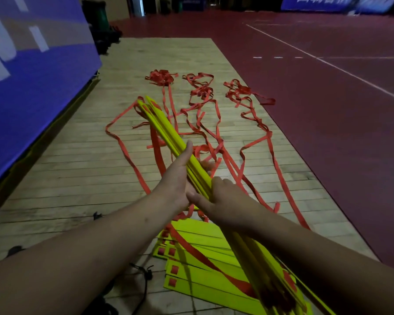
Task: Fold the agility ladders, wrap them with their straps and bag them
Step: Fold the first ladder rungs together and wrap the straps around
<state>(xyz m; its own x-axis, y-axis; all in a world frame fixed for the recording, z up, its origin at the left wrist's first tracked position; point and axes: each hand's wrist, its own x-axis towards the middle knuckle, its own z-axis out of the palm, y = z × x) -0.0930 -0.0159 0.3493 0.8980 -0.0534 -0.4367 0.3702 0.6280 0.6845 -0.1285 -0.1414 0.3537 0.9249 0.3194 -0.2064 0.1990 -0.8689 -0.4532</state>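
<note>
Fingers of left hand [180, 178] and right hand [223, 201] curl round yellow rung bundle [166, 128] mid-length, a good hold. Likely stiff, light, slippery; red straps [203, 94] limp, snag-prone.

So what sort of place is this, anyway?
Most likely an indoor sports hall. The dark red court floor carries white boundary lines, a blue banner lines the side, and yellow agility ladder rungs with red straps lie on wooden boards.

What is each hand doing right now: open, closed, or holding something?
Left hand: closed round the bundle of yellow rungs.
Right hand: closed round the same bundle, nearer the body.
</note>
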